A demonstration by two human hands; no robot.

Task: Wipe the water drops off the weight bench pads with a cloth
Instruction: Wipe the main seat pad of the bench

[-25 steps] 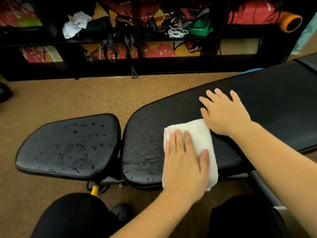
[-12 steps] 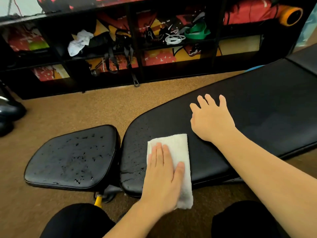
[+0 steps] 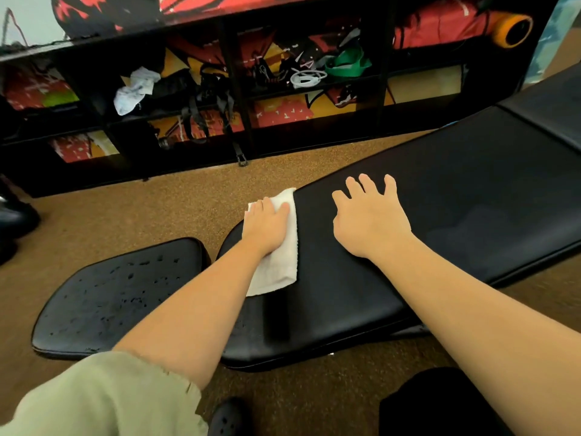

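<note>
Across the back pad (image 3: 440,215), cloth (image 3: 279,269) lengthwise near-to-far (left hand (image 3: 267,228) flat atop)

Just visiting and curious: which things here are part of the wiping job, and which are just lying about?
Job: white cloth, left hand pressing it, right hand, long back pad, wet seat pad.
Lying about: crumpled rag, green band, orange roller, black straps.

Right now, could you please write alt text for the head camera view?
A left hand presses a white cloth flat on the long bench pad while the right hand rests open beside it. The smaller seat pad carries water drops.
</note>
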